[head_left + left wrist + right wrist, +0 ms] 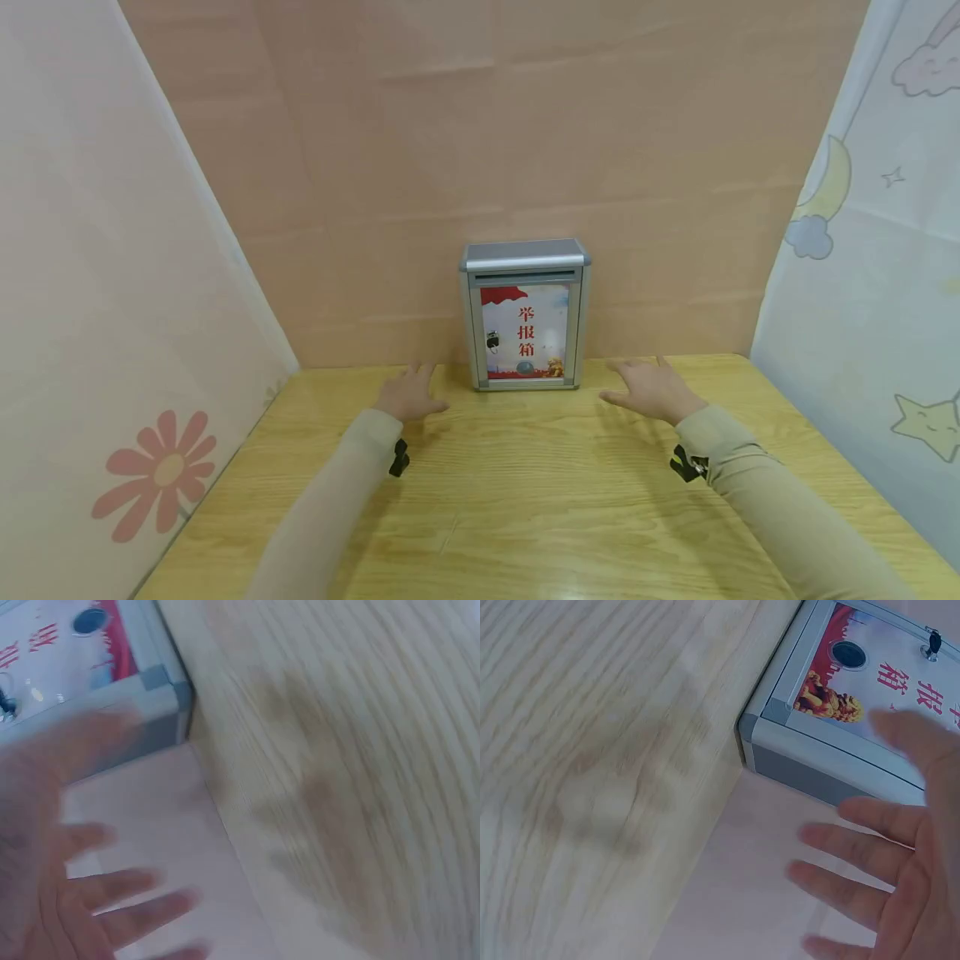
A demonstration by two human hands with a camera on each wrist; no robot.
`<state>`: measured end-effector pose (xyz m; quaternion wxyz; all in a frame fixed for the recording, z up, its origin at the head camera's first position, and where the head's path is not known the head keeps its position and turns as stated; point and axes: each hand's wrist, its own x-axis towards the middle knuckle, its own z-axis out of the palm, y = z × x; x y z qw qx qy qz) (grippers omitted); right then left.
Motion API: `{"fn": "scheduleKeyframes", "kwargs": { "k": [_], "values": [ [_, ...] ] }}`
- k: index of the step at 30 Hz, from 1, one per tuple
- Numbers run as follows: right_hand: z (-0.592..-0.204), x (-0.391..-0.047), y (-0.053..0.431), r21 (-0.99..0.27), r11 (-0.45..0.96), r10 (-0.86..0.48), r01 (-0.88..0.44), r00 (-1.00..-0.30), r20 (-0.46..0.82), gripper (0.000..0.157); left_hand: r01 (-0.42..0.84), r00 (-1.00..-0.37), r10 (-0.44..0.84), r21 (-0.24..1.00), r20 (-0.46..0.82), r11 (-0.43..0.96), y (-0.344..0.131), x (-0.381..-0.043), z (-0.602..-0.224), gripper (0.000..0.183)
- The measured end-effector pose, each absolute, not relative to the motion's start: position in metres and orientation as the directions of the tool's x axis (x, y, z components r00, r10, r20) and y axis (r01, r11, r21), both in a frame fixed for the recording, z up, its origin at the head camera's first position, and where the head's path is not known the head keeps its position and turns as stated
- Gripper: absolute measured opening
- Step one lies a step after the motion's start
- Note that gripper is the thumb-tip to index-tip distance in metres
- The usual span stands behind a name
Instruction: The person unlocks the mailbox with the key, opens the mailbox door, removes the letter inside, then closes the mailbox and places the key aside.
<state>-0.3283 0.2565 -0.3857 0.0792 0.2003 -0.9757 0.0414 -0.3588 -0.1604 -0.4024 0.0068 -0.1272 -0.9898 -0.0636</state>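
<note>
A grey metal letter box [501, 333] stands upright at the back of the wooden table, against the backdrop. Its front panel has red characters, a slot near the top, and a lock [492, 339] with a key at the left. To the left of the box, my left hand [408, 394] is spread with nothing in it; it looks blurred in the left wrist view. On the other side my right hand [652, 392] is also spread, its thumb toward the box. Both hands are apart from the box in the head view, and their shadows fall on the wood.
The wooden table [480, 500] ends at a peach cloth backdrop [375, 183]. A pale cloth wall with a red flower [167, 471] rises at the left. At the right is another cloth wall with a moon [828, 179] and a star [930, 425].
</note>
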Motion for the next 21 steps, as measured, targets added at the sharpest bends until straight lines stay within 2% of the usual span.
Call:
{"fn": "scheduleKeyframes", "kwargs": {
  "k": [4,7,10,13,17,21],
  "values": [
    [-0.386,-0.334,0.256,-0.139,0.902,-0.397,-0.409,-0.912,0.108,0.034,0.266,-0.957,0.286,0.233,-0.056,0.935,-0.16,-0.363,-0.404,0.049],
    [-0.388,-0.34,0.256,-0.215,0.894,-0.382,-0.392,-0.92,0.088,0.017,0.278,-0.949,0.309,0.279,-0.07,0.919,-0.156,-0.366,-0.405,0.027],
    [-0.391,-0.349,0.255,-0.342,0.875,-0.343,-0.344,-0.937,0.065,0.014,0.271,-0.952,0.306,0.376,-0.035,0.886,-0.148,-0.373,-0.407,0.012],
    [-0.394,-0.359,0.251,-0.483,0.83,-0.299,-0.279,-0.953,0.036,0.016,0.247,-0.956,0.295,0.548,0.001,0.799,-0.139,-0.384,-0.409,0.007],
    [-0.399,-0.372,0.239,-0.623,0.756,-0.24,-0.201,-0.971,0.021,0.02,0.196,-0.971,0.234,0.729,0.05,0.656,-0.126,-0.4,-0.419,0.01],
    [-0.403,-0.382,0.227,-0.757,0.646,-0.153,-0.097,-0.988,-0.004,0.031,0.102,-0.994,0.081,0.829,0.068,0.55,-0.112,-0.414,-0.435,0.02]
  ]
}}
